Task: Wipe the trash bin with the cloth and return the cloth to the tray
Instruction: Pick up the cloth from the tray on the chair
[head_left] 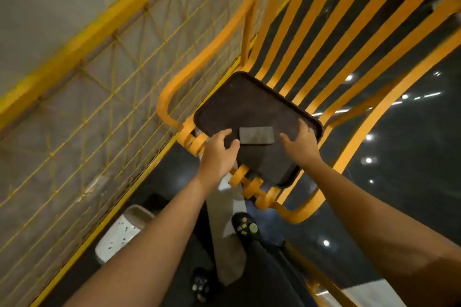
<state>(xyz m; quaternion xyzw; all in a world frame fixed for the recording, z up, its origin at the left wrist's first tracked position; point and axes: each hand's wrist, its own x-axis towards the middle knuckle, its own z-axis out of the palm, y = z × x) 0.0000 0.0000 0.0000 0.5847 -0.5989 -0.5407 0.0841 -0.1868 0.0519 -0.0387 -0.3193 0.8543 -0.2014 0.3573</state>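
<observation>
View from above, tilted. A yellow wire-mesh fence (99, 107) runs diagonally across the left half. To its right is a yellow slatted surface (324, 45) with a curved armrest, standing on a glossy black floor (411, 157) dotted with reflected lights.

A dark rectangular tray (244, 104) with rounded corners lies on the near end of the surface, one corner overhanging the near edge. Two bare forearms reach in from the near side.

The left hand (217, 157) hovers over the tray's near left part with its fingers loosely bent and holding nothing, a fingertip right at the left edge of the cloth. The right hand (303, 142) lies spread wide on the tray's right rim, fingers straight.

On the floor at near left, just beside the fence, stands the trash bin (119, 234), white with dark specks.

The cloth (257, 135), a small grey folded rectangle, lies flat on the tray between the two hands.

A black shoe (245, 227) with small charms shows below the tray.
</observation>
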